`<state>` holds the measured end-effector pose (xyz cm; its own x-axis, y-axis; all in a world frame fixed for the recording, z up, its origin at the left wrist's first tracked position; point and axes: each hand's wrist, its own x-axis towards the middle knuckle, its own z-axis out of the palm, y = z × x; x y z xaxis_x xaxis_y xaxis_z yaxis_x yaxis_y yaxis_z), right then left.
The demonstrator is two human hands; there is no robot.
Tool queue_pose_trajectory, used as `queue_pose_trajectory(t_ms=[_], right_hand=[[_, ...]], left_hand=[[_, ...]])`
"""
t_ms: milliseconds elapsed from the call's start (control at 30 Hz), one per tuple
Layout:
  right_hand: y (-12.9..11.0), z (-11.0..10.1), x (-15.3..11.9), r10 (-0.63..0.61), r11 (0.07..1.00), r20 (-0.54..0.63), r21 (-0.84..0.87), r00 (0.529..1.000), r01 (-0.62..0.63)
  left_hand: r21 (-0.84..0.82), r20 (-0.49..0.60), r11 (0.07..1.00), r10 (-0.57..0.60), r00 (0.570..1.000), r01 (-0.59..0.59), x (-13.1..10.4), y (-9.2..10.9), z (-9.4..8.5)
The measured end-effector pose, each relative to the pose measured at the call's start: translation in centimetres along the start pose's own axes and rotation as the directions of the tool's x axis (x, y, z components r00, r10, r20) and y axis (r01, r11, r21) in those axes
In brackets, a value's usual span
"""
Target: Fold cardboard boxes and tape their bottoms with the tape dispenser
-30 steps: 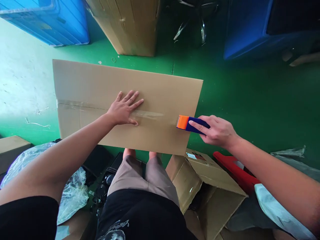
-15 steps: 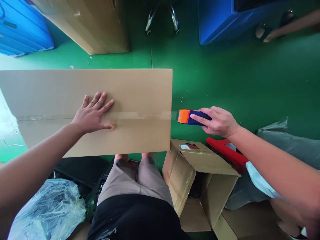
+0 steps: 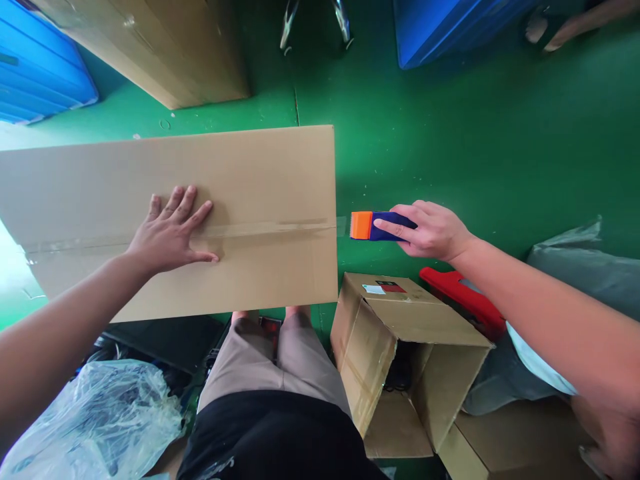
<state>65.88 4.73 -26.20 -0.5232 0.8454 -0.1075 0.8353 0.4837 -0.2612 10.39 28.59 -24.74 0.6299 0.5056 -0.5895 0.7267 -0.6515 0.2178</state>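
Observation:
My left hand (image 3: 167, 230) lies flat with fingers spread on top of a long cardboard box (image 3: 270, 173). A strip of clear tape (image 3: 295, 228) runs along the seam in the middle of the box top and sticks out a little past its right edge. To the right of that edge, in the air, my right hand (image 3: 430, 230) is closed round a tape dispenser (image 3: 373, 227) with an orange, toothed front and a dark blue body. The dispenser's front faces the loose tape end. The palm hides its rear part.
An open cardboard box (image 3: 415, 313) stands by my right leg, beside a red object (image 3: 463, 300). Crumpled clear plastic (image 3: 105, 413) lies at lower left. Farther off are a large carton (image 3: 165, 53), blue bins (image 3: 440, 30) and metal chair legs (image 3: 343, 23). Another person's foot (image 3: 545, 33) shows at upper right.
The camera view has shifted, and the long box looks slightly tilted, its right end moved up and left. My left hand stays flat on it; my right hand still holds the dispenser, slightly higher in view.

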Motion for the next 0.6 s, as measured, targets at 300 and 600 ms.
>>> queue_pose_trajectory(t_ms=[300,600], right_hand=[[0.0,2.7,2.0,0.036,0.998,0.017,0.047,0.999,-0.037],[0.2,3.5,2.5,0.018,0.997,-0.017,0.075,1.0,-0.017]], left_hand=[[-0.023,0.048,0.997,-0.07,0.996,0.071,-0.3,2.5,-1.6],[-0.092,-0.315,0.957,0.233,0.92,-0.274,6.6,23.6,2.0]])
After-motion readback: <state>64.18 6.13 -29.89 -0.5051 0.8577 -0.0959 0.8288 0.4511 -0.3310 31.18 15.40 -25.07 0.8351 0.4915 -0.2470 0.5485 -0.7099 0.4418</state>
